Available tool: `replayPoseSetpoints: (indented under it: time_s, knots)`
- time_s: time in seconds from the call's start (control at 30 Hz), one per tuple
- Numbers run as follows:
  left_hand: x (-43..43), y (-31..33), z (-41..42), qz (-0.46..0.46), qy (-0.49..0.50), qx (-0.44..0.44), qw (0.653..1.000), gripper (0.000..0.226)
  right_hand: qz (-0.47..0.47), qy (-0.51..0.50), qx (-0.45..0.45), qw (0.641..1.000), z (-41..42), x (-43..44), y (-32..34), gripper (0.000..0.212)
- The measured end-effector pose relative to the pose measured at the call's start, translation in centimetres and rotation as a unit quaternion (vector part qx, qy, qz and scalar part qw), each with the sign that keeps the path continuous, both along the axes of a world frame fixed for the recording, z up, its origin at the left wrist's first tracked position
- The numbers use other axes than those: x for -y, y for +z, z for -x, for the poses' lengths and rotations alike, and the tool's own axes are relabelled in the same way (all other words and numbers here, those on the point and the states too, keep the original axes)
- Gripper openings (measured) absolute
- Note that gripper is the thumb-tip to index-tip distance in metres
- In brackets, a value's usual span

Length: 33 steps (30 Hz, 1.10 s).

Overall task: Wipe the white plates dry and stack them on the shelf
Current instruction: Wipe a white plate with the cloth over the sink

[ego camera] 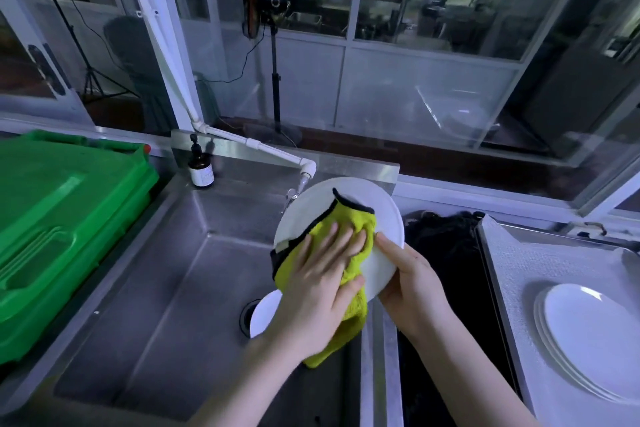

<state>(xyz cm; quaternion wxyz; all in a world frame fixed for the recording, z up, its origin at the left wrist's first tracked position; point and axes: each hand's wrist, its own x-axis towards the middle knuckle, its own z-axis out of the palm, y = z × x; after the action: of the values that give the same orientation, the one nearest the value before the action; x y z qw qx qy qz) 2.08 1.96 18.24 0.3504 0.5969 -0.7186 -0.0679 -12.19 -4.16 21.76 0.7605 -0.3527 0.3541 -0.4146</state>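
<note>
Stainless steel sink [156,288] at frame centre, left hand [322,284] flat, fingers straight, pressing yellow-green cloth [351,319] onto white plate [311,215], right hand [412,284] gripping plate rim, stacked plates [588,333] lower right.

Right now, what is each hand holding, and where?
The right hand grips the white plate by its lower right rim; the left hand presses the yellow-green cloth against its face.

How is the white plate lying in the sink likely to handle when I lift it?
The sink plate looks rigid and glazed, so probably slippery if still wet. It seems to lie low over the drain on the steel sink floor, so catching its rim may be awkward. Likely chips or breaks if dropped.
</note>
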Motion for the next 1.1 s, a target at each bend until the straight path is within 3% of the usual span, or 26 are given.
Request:
replayPoseSetpoints:
  time_s: [0.27,0.37,0.43,0.53,0.6,0.67,0.8,0.9,0.97,1.1]
  knots:
    - [3.5,0.7,-3.9,-0.064,0.075,-0.079,0.992,0.051,0.012,-0.002,-0.007,1.0,0.3,0.0,-0.3,0.031]
    - [3.4,0.0,-4.9,-0.067,0.107,-0.149,0.981,0.043,0.024,-0.014,-0.037,0.999,0.9,0.3,-0.4,0.029]
    - [3.4,-0.4,-5.7,-0.077,0.156,-0.223,0.959,0.028,0.037,-0.018,-0.048,0.998,1.2,0.6,-0.1,0.027]
    - [3.4,-0.3,-6.8,-0.109,0.248,-0.337,0.902,0.036,0.11,-0.015,-0.089,0.99,1.5,1.1,0.8,0.024]
    - [3.7,-0.1,-7.6,-0.124,0.292,-0.385,0.867,0.036,0.195,-0.014,-0.168,0.966,1.4,1.4,1.3,0.033]
    - [4.2,-0.1,-8.5,-0.157,0.293,-0.439,0.835,0.025,0.3,0.005,-0.279,0.912,1.0,1.8,1.5,0.041]
    - [4.9,0.9,-9.8,-0.229,0.215,-0.569,0.76,0.006,0.481,0.05,-0.434,0.76,-0.3,1.7,1.0,0.019]
    - [5.0,1.2,-10.4,-0.27,0.163,-0.657,0.685,0.033,0.591,0.082,-0.468,0.652,-1.2,0.9,0.3,0.034]
    - [4.8,0.8,-10.9,-0.299,0.153,-0.679,0.653,0.037,0.641,0.086,-0.48,0.592,-1.6,1.0,-0.3,0.04]
    - [4.3,-0.8,-11.7,-0.371,0.152,-0.638,0.657,0.066,0.691,0.103,-0.508,0.504,-1.8,1.6,-1.7,0.051]
